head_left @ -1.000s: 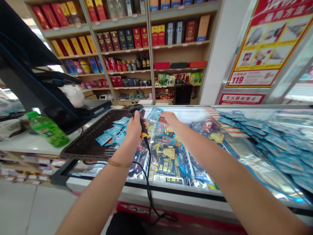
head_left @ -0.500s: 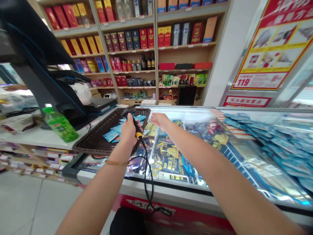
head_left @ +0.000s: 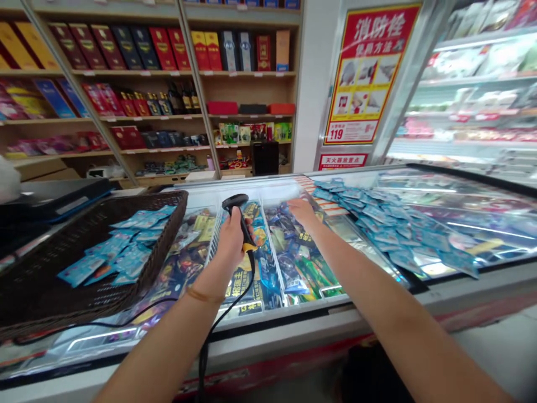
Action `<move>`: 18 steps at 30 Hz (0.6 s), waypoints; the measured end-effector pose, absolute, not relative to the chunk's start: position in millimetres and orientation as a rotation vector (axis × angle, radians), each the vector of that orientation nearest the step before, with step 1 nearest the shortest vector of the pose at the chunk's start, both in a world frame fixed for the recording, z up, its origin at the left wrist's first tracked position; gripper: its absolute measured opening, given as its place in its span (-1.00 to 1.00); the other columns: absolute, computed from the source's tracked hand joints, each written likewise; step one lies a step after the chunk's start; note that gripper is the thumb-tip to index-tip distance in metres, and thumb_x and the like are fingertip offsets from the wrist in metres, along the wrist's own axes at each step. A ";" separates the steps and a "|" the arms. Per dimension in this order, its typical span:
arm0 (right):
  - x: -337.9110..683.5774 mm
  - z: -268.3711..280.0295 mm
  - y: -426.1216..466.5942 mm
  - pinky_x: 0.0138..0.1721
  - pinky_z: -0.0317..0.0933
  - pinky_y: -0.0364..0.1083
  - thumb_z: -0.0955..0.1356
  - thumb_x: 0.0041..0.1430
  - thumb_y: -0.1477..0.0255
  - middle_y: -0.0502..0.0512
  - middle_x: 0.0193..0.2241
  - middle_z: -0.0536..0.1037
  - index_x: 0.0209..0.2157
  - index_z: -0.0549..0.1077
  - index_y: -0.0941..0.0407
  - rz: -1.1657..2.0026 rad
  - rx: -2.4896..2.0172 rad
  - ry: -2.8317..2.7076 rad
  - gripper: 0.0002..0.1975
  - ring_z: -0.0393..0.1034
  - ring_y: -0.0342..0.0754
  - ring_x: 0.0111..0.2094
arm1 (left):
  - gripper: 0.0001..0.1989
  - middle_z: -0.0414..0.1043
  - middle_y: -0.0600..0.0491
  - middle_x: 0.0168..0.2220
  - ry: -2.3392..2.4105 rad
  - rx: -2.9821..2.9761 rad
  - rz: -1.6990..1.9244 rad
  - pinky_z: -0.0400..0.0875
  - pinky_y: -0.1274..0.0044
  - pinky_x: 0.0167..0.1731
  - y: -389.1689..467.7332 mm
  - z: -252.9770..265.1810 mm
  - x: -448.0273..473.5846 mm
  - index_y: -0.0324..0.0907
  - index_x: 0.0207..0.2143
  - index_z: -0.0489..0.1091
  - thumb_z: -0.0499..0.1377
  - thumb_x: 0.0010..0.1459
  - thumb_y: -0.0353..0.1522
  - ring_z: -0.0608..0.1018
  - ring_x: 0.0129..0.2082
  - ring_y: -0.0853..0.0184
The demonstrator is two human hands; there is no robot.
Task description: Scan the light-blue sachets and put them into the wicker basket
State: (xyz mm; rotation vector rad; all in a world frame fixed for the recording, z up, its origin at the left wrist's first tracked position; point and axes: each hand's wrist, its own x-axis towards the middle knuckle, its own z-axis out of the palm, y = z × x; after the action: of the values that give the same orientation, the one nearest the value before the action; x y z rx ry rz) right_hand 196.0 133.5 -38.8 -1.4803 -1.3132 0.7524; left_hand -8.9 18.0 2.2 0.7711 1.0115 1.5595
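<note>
My left hand (head_left: 233, 232) is closed around the handle of a black barcode scanner (head_left: 243, 221), its head pointing up and away from me. A black cable (head_left: 229, 313) runs down from the scanner's yellow collar. Over the glass top of the chest freezer (head_left: 277, 187), my right hand (head_left: 302, 211) reaches forward with nothing visible in it; its fingers look loosely extended, slightly blurred. To its right lies a heap of blue sachets (head_left: 377, 218) on the freezer lid. More blue sachets (head_left: 121, 246) lie in a brown woven basket (head_left: 178, 210) on the left.
Under the glass, several bagged foods (head_left: 302, 268) sit between white wire dividers. Shelves of boxed goods (head_left: 159, 73) stand behind the freezer. A red and yellow poster (head_left: 371, 73) hangs on the wall, and a lit cooler (head_left: 470, 95) is at the right.
My view has turned right, bringing the sachet heap nearer the middle. Both hands have swung away from the basket, the left one with the scanner. The green bottle has left view.
</note>
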 end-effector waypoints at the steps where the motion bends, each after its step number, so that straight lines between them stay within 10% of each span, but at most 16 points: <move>1: 212.0 -43.4 132.9 0.22 0.30 0.04 0.34 0.17 0.58 0.16 -0.05 0.68 -0.16 0.64 0.12 0.669 -1.536 -1.348 -0.73 0.54 0.03 0.06 | -0.55 0.38 0.17 -0.51 1.003 0.798 1.547 0.28 0.62 -0.69 18.1 -2.7 -4.7 -0.15 -0.31 0.29 0.26 0.20 0.03 0.37 -0.67 0.50; 18: 297.7 -18.9 103.0 0.36 -0.24 0.52 0.34 0.30 0.07 0.46 0.43 0.17 0.18 0.54 0.19 0.031 -2.438 -1.494 -0.40 -0.11 0.46 0.48 | -0.56 0.39 0.16 -0.53 1.104 0.851 1.431 0.29 0.63 -0.72 5.9 -22.5 -7.2 -0.15 -0.31 0.33 0.27 0.19 0.03 0.39 -0.70 0.47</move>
State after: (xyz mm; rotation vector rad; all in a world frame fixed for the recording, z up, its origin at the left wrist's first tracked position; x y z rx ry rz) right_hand 297.7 103.0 -18.9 -2.4379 -1.4939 0.0313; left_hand -7.2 5.9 -22.5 0.8510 1.1041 1.4308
